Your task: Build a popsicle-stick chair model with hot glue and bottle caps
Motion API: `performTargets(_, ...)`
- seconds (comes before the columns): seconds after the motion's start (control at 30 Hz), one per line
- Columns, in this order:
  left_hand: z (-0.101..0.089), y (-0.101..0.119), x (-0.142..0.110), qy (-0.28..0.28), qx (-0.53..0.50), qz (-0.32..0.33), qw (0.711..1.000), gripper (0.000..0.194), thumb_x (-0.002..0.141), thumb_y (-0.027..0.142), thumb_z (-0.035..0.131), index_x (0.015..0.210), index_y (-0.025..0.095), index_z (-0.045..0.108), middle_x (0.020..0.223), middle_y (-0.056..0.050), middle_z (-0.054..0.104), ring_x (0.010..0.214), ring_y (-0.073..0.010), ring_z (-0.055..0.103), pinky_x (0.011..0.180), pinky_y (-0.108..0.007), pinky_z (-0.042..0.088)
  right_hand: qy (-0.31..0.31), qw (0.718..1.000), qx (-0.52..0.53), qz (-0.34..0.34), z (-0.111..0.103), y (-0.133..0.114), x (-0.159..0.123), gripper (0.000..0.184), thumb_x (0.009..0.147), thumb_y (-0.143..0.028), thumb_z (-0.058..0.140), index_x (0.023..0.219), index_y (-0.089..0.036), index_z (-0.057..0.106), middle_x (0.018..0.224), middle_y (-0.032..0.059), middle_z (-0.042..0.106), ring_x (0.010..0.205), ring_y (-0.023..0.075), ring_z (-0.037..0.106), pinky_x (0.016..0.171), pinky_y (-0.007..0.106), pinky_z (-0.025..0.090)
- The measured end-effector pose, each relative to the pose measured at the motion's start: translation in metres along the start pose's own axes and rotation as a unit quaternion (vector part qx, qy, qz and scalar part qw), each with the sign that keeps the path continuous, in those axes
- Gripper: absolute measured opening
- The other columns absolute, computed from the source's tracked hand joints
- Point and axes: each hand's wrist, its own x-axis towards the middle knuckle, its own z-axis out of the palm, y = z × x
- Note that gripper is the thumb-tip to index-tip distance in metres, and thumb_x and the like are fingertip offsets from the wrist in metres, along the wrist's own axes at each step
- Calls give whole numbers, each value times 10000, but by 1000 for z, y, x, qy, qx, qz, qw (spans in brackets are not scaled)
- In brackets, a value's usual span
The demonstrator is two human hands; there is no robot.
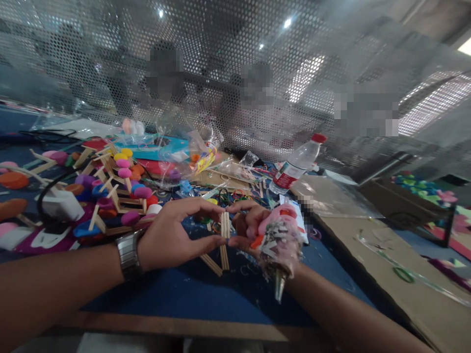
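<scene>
My left hand (171,235), with a metal watch at its wrist, pinches a small bundle of short wooden sticks (225,225) upright between thumb and fingertips. On the other side of the bundle, my right hand (248,223) has its thumb and forefinger bent close to the sticks; whether they touch is unclear. A pink glue gun (281,235), coated in clear residue, hangs in my right hand with its metal nozzle pointing down toward me. The grip is partly hidden. Just below the bundle, more wooden sticks (212,264) lie on the blue tabletop (176,294).
Stick pieces with coloured discs (121,196) crowd the left side. A white plug adapter (62,206) with a black cable lies among them. Behind my hands stands a tilted plastic bottle (296,164). Cardboard (386,255) runs along the right. A perforated screen (221,59) closes the back, people beyond.
</scene>
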Motion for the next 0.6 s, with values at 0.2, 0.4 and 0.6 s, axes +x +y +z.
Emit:
performTargets(0.2,0,1,1,1,-5,5,1000,313,746,298,806,1010,162,708,914,-75,768,810,-192,719,759,-297,586,0,1000,-4,-11,1,-2,1,448,622,-225,910,620,-210,462,970,6,675,532,78,487,494,266,459)
performTargets(0.4,0,1,1,-2,3,1,1000,310,745,312,800,1000,167,699,907,-73,762,803,-195,713,750,-297,581,-5,1000,-9,-7,0,0,0,453,624,-247,909,629,-214,458,959,6,677,514,76,447,497,272,442)
performTargets(0.6,0,2,0,-4,4,3,1000,299,751,308,788,999,168,696,912,-73,763,816,-198,710,753,-296,567,-15,999,-24,-23,-3,0,0,420,636,-216,901,641,-215,481,958,7,675,571,98,496,548,282,451)
